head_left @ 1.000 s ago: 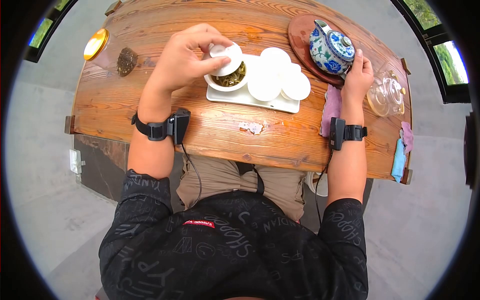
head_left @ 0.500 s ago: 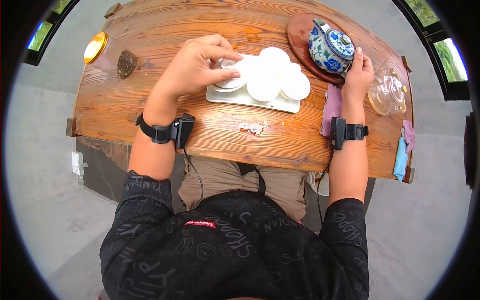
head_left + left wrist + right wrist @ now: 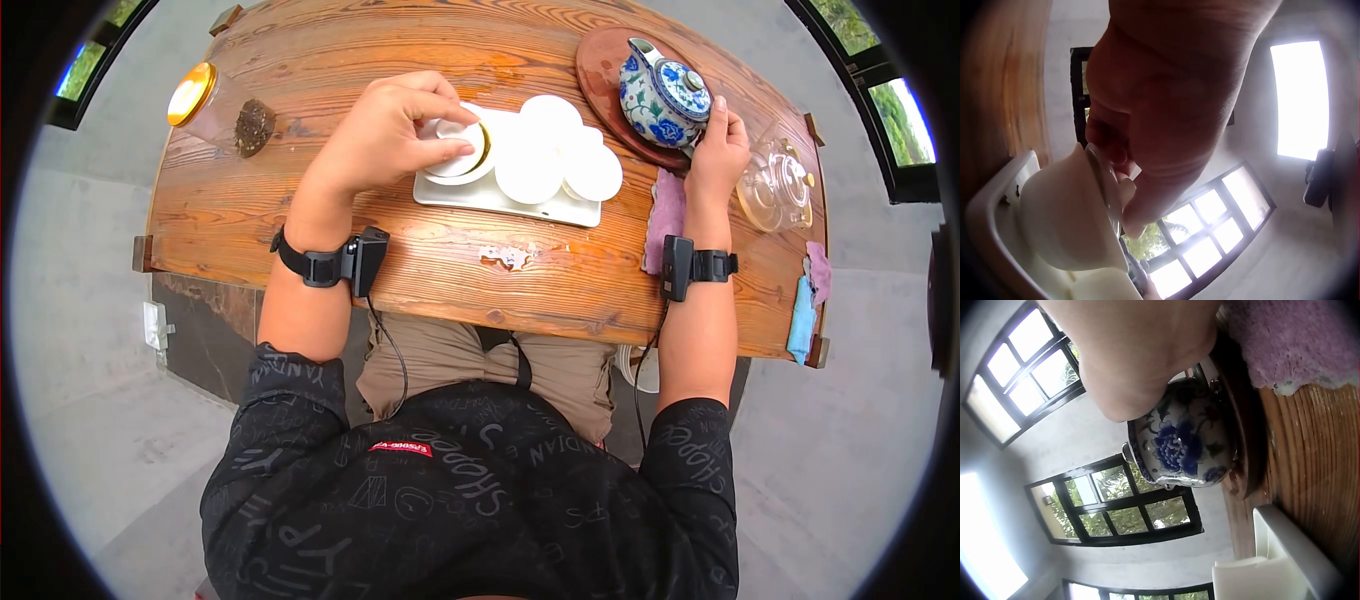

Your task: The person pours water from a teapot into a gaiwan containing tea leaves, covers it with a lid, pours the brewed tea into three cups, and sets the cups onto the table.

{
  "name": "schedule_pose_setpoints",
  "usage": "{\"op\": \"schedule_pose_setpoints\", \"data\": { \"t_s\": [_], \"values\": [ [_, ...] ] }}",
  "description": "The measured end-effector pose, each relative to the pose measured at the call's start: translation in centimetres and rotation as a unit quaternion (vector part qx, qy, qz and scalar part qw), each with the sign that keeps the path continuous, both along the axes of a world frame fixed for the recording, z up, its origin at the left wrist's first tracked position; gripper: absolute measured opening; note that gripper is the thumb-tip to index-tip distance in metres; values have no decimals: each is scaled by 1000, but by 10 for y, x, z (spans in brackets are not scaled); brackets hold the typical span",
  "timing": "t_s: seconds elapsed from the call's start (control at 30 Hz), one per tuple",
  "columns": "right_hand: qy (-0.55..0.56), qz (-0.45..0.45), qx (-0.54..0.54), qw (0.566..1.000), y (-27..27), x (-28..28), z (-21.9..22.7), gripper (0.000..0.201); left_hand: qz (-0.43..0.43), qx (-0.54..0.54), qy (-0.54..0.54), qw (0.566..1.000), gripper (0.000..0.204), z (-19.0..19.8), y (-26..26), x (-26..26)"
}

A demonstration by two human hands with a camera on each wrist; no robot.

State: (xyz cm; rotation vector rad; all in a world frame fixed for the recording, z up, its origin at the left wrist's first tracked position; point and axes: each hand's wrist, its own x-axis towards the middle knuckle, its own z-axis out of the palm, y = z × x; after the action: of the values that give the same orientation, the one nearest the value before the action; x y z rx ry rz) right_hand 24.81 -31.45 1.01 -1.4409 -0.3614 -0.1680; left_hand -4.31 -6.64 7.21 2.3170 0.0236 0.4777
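Note:
In the head view my left hand pinches the white lid of a gaiwan between thumb and fingers. The lid sits within the mouth of the white gaiwan bowl, leaving a dark crescent gap on its right side. The bowl stands at the left end of a white rectangular tray. At the right, my right hand grips the handle of a blue-and-white floral teapot, its thumb on top. The teapot, lid on, is over a round brown tray; the hand hides most of the handle.
Several white cups crowd the white tray beside the gaiwan. A glass teapot stands right of my right hand, with a purple cloth to its left. A gold-lidded jar lies far left. Water spots the table's front.
My left hand has lowered the lid from a tilt above the gaiwan onto its mouth, covering the tea leaves, then shifted it slightly left. The right hand holds the teapot almost still.

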Motion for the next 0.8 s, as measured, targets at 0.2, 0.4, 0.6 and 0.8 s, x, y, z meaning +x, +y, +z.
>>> {"op": "schedule_pose_setpoints", "data": {
  "t_s": [0.2,0.4,0.6,0.8],
  "values": [
    [5,5,2,1000,-1,1,-1,27,-6,36,-5,999,26,5,7,-6],
    [5,12,6,1000,-1,0,-1,26,23,-9,-10,1000,24,9,8,-8],
    [6,10,5,1000,-1,0,0,26,6,-19,-35,999,26,3,1,0],
    [-3,6,11,1000,1,1,-1,26,-1,-16,-3,1000,25,1,-3,3]
  ]
}}
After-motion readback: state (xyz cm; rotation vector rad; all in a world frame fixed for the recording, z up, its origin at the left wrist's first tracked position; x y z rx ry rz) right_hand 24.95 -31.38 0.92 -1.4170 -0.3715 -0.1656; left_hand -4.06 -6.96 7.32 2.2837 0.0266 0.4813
